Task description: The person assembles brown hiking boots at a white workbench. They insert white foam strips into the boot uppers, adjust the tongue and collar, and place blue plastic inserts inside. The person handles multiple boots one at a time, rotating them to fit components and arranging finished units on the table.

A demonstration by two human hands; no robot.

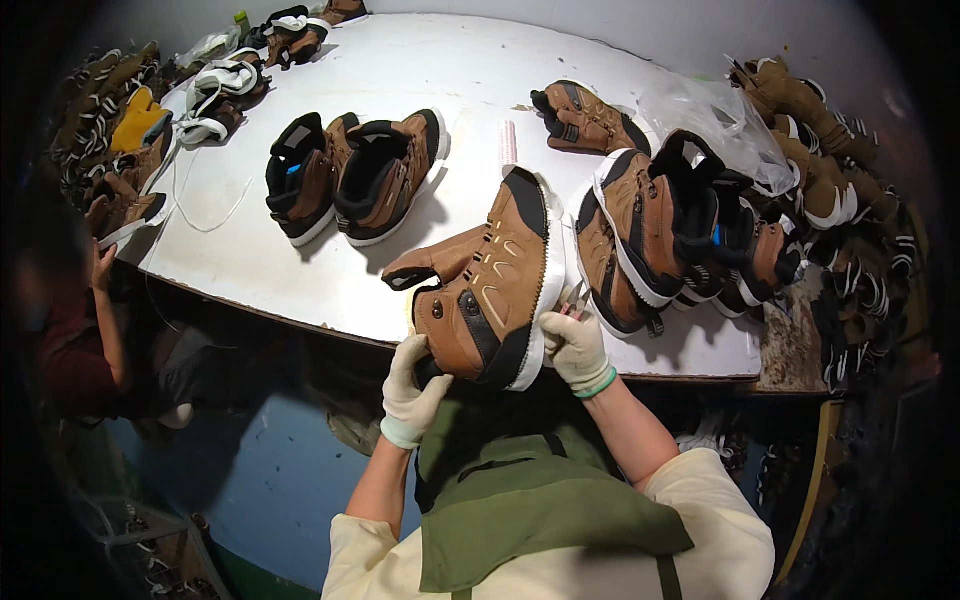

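A brown and black lace-up boot (505,270) with a white sole is tilted on its side at the table's front edge, its sole turned to the right. My left hand (412,393), in a white knit glove, is closed around the boot's collar and heel end. Beside the sole, my gloved right hand (577,348) is closed on a small pointed metal tool (576,296). The tool's tips stick up from the fingers; its handle is hidden in the palm. Another brown upper part (440,258) shows behind the held boot.
A pair of boots (385,178) stands at the back left. More boots (660,225) are piled on the right, near a clear plastic bag (715,125). Heaps of brown shoe parts flank the white table (460,75). At the far left sits another person (85,320), one hand at the table edge.
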